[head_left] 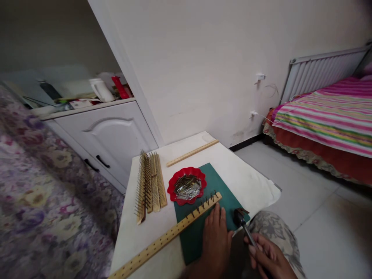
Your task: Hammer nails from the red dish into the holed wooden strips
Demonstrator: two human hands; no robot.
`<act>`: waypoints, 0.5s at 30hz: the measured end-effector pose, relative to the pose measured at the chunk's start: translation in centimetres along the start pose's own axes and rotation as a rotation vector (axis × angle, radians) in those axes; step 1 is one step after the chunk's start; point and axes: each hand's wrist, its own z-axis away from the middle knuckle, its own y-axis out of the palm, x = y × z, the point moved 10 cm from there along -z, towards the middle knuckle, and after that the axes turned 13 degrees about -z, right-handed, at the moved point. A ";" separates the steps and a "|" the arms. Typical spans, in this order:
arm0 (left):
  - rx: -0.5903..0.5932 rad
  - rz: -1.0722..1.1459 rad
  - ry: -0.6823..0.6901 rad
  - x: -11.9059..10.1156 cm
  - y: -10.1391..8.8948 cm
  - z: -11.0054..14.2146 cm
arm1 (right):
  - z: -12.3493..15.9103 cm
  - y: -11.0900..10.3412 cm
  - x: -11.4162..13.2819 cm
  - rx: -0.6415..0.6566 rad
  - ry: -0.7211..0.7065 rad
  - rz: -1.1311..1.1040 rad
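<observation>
My left hand [215, 234] lies palm down on a green mat [193, 248], fingers stretched out, their tips at the near edge of a drilled wooden strip [161, 243]. Several dark nails [202, 204] stick up from the far end of that strip; its near part shows rows of bare holes. In my right hand [266, 255] is the handle of a claw hammer [241, 219], its head over the mat's right edge. Just beyond the strip a red scalloped bowl [172, 190] holds a pile of loose nails [188, 186].
Several nail-studded strips [151, 182] stand together on the white table [128, 228] at left. Another drilled strip [193, 153] lies at the back. A white cabinet [113, 135] and a floral curtain [58, 201] border the left; a bed [328, 112] is at right.
</observation>
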 end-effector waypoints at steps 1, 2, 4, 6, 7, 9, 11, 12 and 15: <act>0.004 -0.005 -0.004 0.0 0.3 -0.1 | 0.0 0.0 -0.1 -0.006 0.005 -0.011; 0.008 -0.009 -0.007 0.0 0.7 -0.2 | 0.0 -0.1 -0.2 -0.010 0.007 -0.021; 0.016 -0.018 -0.022 0.0 1.2 -0.4 | 0.0 -0.1 -0.1 -0.013 0.002 -0.026; 0.019 -0.028 -0.040 0.1 1.4 -0.6 | 0.0 0.0 0.0 -0.007 -0.001 -0.015; 0.018 -0.032 -0.044 0.1 1.3 -0.8 | 0.0 0.1 0.0 -0.002 0.000 -0.009; 0.014 -0.037 -0.043 0.1 1.2 -1.0 | 0.0 0.3 0.1 0.011 0.001 -0.003; 0.013 -0.044 -0.041 0.0 1.1 -1.2 | 0.0 0.4 0.2 0.018 -0.004 -0.002; 0.016 -0.050 -0.045 0.0 1.1 -1.3 | 0.0 0.5 0.3 0.020 -0.008 -0.002; 0.020 -0.065 -0.060 0.1 1.0 -1.5 | 0.1 0.6 0.4 0.028 -0.014 0.006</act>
